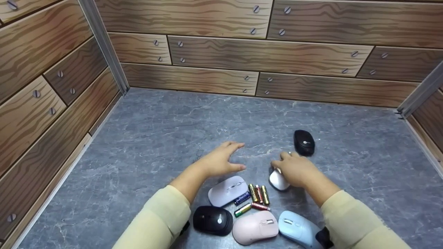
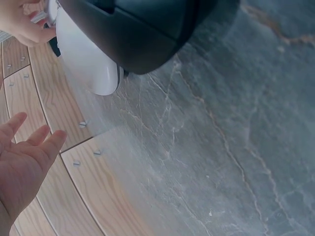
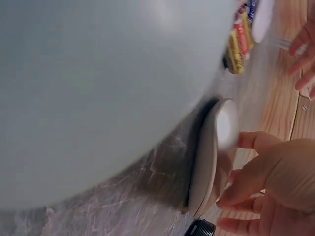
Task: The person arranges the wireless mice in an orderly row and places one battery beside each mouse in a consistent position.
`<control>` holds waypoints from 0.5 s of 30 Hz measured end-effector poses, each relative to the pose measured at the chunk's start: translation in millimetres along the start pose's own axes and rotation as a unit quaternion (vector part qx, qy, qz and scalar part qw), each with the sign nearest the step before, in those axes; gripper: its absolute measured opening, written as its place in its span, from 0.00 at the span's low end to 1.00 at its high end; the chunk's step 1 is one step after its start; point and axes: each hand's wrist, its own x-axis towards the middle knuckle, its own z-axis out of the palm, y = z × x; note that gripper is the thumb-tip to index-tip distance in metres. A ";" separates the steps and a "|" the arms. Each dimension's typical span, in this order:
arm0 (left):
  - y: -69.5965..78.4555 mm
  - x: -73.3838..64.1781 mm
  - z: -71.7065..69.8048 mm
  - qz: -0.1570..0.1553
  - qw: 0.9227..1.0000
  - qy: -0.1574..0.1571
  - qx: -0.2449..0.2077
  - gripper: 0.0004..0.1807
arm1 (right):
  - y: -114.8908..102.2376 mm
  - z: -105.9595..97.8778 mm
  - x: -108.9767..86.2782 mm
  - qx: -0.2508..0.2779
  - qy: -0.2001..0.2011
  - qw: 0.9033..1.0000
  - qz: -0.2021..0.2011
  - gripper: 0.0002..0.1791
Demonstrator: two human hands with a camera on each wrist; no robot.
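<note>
My right hand (image 1: 296, 169) is over the far end of a small white computer mouse (image 1: 279, 180), its curled fingers and thumb gripping the sides. In the right wrist view, the hand (image 3: 275, 182) is against the mouse (image 3: 209, 157), which lies at the surface. My left hand (image 1: 221, 160) hovers with fingers spread, holding nothing, beyond a lilac mouse (image 1: 228, 191). Its loose fingers also show in the left wrist view, where the hand (image 2: 24, 169) is apart from the mice. Right of the lilac mouse lie several AA batteries (image 1: 259, 194) in gold, red, blue and green.
Nearest me sit a black mouse (image 1: 213, 220), a pink mouse (image 1: 255, 227) and a light blue mouse (image 1: 299, 229), partly behind the right sleeve. Another black mouse (image 1: 304, 142) stands beyond my right hand. Wood-patterned panels (image 1: 207, 52) wall the grey marbled surface (image 1: 155, 131).
</note>
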 end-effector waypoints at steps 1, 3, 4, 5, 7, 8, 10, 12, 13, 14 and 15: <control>0.1 0.1 0.3 0.001 1.000 0.001 0.001 0.41 | 0.6 -2.3 0.7 0.015 -0.001 1.000 0.014 0.19; -0.1 0.0 0.7 -0.001 1.000 0.002 0.001 0.41 | 1.8 -6.7 2.4 0.041 0.006 0.998 0.050 0.18; -0.3 -0.1 0.8 -0.001 1.000 0.002 0.001 0.42 | 2.5 -8.4 3.5 0.053 0.010 0.996 0.071 0.18; -0.3 -0.2 1.1 -0.001 1.000 0.003 0.000 0.42 | 3.0 -9.8 4.3 0.063 0.012 0.993 0.095 0.18; -0.2 -0.6 1.4 -0.002 1.000 0.004 -0.002 0.41 | 3.4 -11.5 6.0 0.079 0.007 0.987 0.139 0.19; -0.2 -0.6 1.5 -0.003 1.000 0.004 -0.002 0.41 | 3.3 -11.9 6.7 0.081 -0.001 0.984 0.160 0.22; 0.4 -1.0 1.8 -0.002 1.000 0.005 -0.004 0.41 | 2.6 -11.1 8.1 0.083 -0.026 0.978 0.190 0.30; 1.1 -1.3 1.8 -0.003 1.000 0.004 -0.003 0.41 | 1.0 -9.2 9.1 0.082 -0.048 0.974 0.207 0.40; 1.5 -1.4 1.7 -0.003 1.000 0.004 -0.004 0.41 | 0.1 -8.2 9.2 0.081 -0.057 0.972 0.213 0.44; 1.8 -1.4 1.7 -0.003 1.000 0.004 -0.003 0.41 | -0.7 -7.1 9.3 0.081 -0.063 0.971 0.215 0.46; 2.1 -1.5 1.7 -0.003 1.000 0.004 -0.002 0.41 | -1.4 -5.8 9.5 0.082 -0.066 0.970 0.217 0.47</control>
